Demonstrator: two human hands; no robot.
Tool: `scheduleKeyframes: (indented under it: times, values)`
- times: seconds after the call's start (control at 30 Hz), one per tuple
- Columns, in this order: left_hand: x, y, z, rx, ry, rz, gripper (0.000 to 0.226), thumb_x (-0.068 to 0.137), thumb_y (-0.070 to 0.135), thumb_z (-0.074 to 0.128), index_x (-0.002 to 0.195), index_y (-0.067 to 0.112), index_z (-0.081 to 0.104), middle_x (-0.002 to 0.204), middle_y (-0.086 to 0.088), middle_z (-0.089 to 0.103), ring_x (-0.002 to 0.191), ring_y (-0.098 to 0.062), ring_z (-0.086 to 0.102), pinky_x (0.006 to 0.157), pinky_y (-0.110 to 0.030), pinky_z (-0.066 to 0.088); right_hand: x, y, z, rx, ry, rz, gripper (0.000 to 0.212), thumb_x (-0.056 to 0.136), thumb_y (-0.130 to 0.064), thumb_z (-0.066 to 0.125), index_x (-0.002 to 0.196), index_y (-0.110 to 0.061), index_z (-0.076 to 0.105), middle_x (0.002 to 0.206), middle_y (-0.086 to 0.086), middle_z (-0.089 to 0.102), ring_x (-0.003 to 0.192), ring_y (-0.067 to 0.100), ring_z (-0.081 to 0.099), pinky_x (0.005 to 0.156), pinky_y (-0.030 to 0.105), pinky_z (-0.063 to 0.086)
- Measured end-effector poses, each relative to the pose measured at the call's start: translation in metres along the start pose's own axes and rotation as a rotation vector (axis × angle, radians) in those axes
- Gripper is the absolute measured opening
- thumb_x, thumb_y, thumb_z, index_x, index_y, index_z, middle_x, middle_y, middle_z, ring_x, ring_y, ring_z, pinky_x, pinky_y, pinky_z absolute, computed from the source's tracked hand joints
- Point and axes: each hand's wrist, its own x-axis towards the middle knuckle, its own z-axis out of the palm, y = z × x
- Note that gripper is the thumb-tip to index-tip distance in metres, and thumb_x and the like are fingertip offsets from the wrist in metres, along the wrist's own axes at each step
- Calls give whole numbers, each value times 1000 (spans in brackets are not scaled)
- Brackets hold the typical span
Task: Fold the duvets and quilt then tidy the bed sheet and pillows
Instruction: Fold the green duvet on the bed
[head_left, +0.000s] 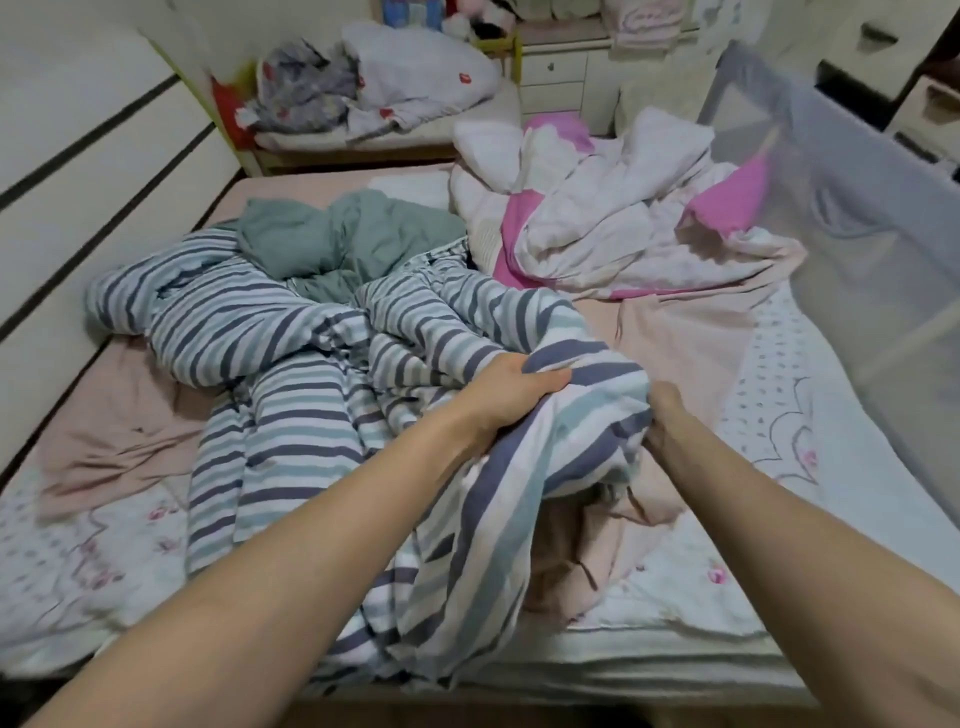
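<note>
Barely begun: left hand (511, 389) and right hand (662, 415) both grip the striped duvet (291, 343) (still crumpled), pink quilt (613, 223) heaped at one o'clock, unfolded.

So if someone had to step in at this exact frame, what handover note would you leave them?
Left hand: grips a raised bunch of the striped duvet.
Right hand: grips the same bunch from the other side, fingers hidden in the cloth.
Striped duvet: crumpled across the middle of the bed, green lining showing at the far end.
Pink and white quilt: heaped at the far right, by the mesh bed rail.
Pink bed sheet: wrinkled, pulled loose on the near left.
Done: nothing folded yet.
Left: fold both covers, smooth the sheet, set the pillows; I cannot pick them out clearly.
</note>
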Motion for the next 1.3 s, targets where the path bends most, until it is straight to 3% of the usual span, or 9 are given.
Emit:
scheduleKeyframes:
  times: [0.17,0.3,0.4,0.6,0.77,0.9,1.1,1.2,1.3]
  values:
    - [57,17,81,368,-27,-13,39,96,28,55,61,15,45,62,-4,51,55,-13,47,49,-21,33,57,-75,-87,46,227,-337,24,84,4,57,103,-6,68,85,6,66,78,20,61,67,26,53]
    - [129,58,164,450,9,27,46,97,23,53,58,16,28,53,-1,30,47,-13,31,37,-18,21,108,-129,-155,-47,219,-501,34,80,3,56,82,-28,71,100,13,71,93,26,67,85,38,57]
    - [202,95,227,663,-159,-20,36,96,25,50,65,12,38,65,-5,43,66,-21,44,56,-25,33,144,-145,-212,-243,229,-582,33,81,6,54,86,-22,71,96,3,69,96,22,65,88,34,54]
    - [280,101,257,1199,-121,-195,9,89,14,48,82,10,53,89,-10,61,91,-29,61,83,-37,50,180,-80,-290,-1050,-518,9,14,87,-12,64,94,-11,75,82,-1,68,70,12,60,70,30,50]
    - [353,47,271,1020,-12,-204,42,94,20,45,132,3,51,101,-13,64,93,-29,60,75,-33,47,284,-68,-308,-1029,-236,-26,27,93,-17,55,67,-9,60,82,19,70,69,23,65,71,34,54]
    - [396,3,282,788,-62,-270,51,100,31,45,142,3,39,143,-12,46,127,-27,47,99,-29,38,361,-59,-293,-1164,-132,-140,38,96,-28,52,125,-5,55,127,12,57,114,27,54,88,30,41]
    - [434,-50,291,395,40,-395,23,99,39,45,89,18,48,88,7,42,79,-10,47,89,-34,47,470,-12,-274,-1269,-44,-72,73,91,-53,47,144,-7,26,130,14,52,119,36,49,102,44,38]
    - [437,-53,296,187,95,-498,49,98,45,46,135,13,43,114,1,50,105,-22,52,93,-38,51,468,7,-269,-1179,-56,-23,33,91,-31,54,110,-4,51,97,13,57,108,34,57,82,34,42]
    - [442,-43,294,-132,99,-646,75,86,63,55,140,14,40,116,-1,54,104,-26,56,90,-40,52,412,12,-254,-1084,-89,-409,11,82,-6,50,72,-10,51,70,8,56,70,30,55,59,32,35]
